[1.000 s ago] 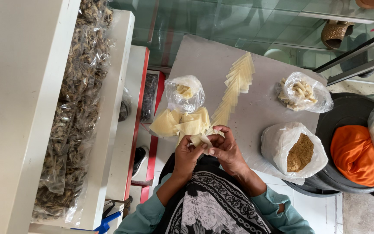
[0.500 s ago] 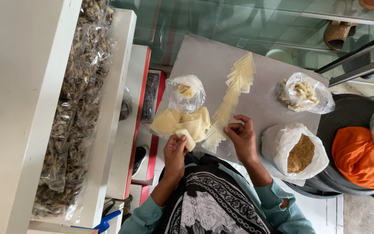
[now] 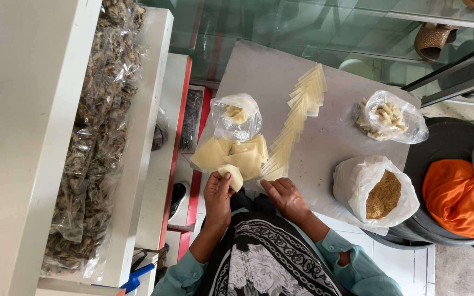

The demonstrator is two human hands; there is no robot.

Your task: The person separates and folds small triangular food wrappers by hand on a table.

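The left hand [image 3: 218, 194] pinches a folded pale wrapper [image 3: 231, 175] at the near edge of the grey table [image 3: 264, 71]. The right hand [image 3: 285, 196], fingers loose, touches the fanned row of wrappers [image 3: 297, 123]. Further along the table, a clear bag [image 3: 390, 116] holds pale pieces (dumplings, perhaps), and a white bag [image 3: 377, 192] holds brown crumbs.

you're in a small food shop: bagged dried goods [image 3: 91, 148] line the shelf [image 3: 154, 137], open sacks [image 3: 377, 192] on the table [image 3: 264, 71].

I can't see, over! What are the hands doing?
Left hand holds folded pale wrapper. Right hand touches wrapper row. Nothing blocking.
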